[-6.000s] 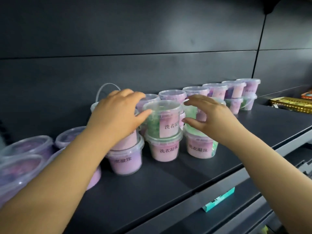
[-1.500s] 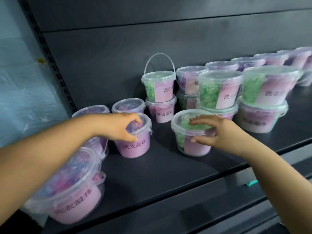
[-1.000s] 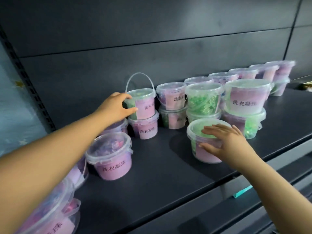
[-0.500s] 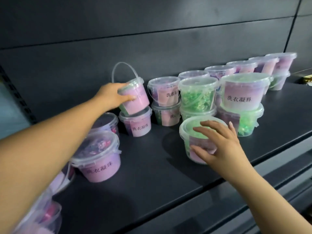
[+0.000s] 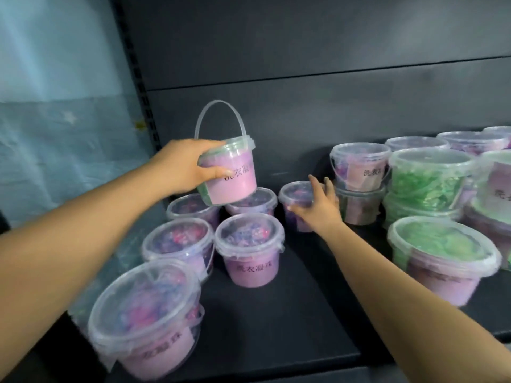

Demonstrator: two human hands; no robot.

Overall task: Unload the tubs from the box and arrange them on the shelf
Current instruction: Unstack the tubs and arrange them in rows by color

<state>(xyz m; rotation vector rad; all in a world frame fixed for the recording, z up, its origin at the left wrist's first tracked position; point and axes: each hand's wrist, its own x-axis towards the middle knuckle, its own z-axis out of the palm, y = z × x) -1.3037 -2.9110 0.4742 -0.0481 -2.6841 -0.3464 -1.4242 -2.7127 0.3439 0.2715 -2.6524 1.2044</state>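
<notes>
Left hand gripped handled clear plastic tub with pink label, tilted above far-left tubs. Right hand, fingers straight, touched purple-filled clear tub. Dark shelf lay bare near-centre; rightmost tubs were cropped.

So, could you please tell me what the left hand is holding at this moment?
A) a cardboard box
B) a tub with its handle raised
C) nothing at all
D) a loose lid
B: the left hand grips a tilted pink-labelled tub, whose clear handle stands up above it.
</notes>
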